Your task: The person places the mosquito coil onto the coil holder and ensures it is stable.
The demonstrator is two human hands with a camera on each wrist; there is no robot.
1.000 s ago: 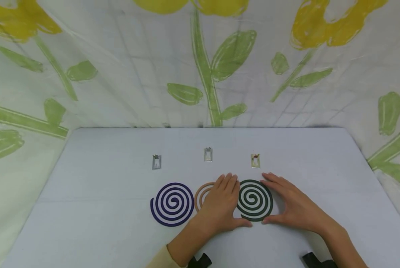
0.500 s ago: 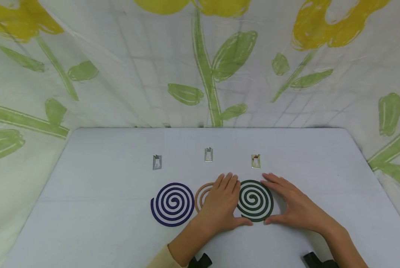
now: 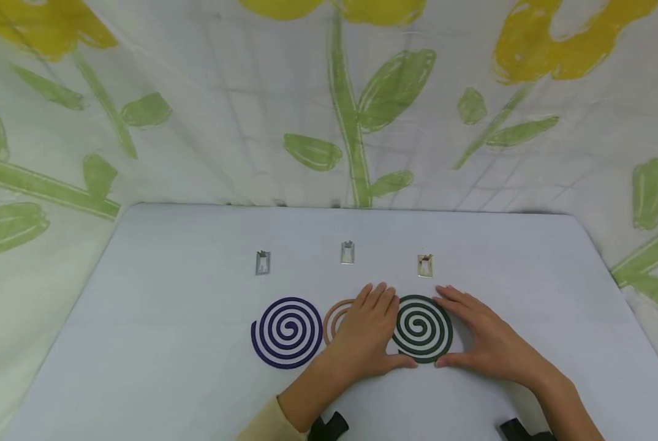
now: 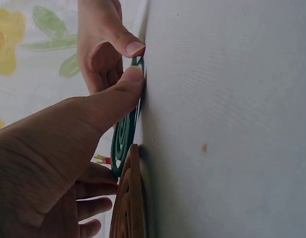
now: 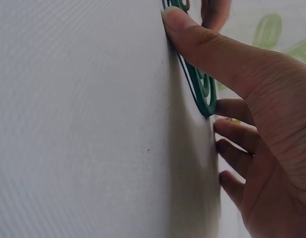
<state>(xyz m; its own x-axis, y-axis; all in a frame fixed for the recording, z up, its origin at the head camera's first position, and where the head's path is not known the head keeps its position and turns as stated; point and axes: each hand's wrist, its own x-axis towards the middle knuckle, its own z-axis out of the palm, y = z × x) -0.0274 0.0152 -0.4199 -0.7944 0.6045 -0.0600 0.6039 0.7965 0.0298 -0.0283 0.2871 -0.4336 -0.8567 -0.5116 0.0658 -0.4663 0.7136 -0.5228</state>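
Note:
Three spiral mosquito coils lie in a row on the white table: a purple mosquito coil [image 3: 287,333], an orange-brown mosquito coil [image 3: 330,321] and a dark green mosquito coil [image 3: 422,329]. My left hand [image 3: 364,340] covers most of the brown one and holds the green coil's left edge between thumb and fingers. From the opposite side my right hand [image 3: 486,337] grips the green coil's rim, its thumb at the near edge and index finger at the far edge. In the right wrist view, the green coil [image 5: 205,91] stays close to the tabletop.
Beyond the coils, three small metal coil stands are spaced apart: a left stand [image 3: 263,263], a middle stand [image 3: 348,253] and a gold-toned right stand [image 3: 425,266]. A flower-patterned curtain [image 3: 224,122] hangs behind the table [image 3: 158,275].
The head view has shifted and tilted slightly. Both hands keep their places at the green mosquito coil, and the coils and stands stay where they were on the table.

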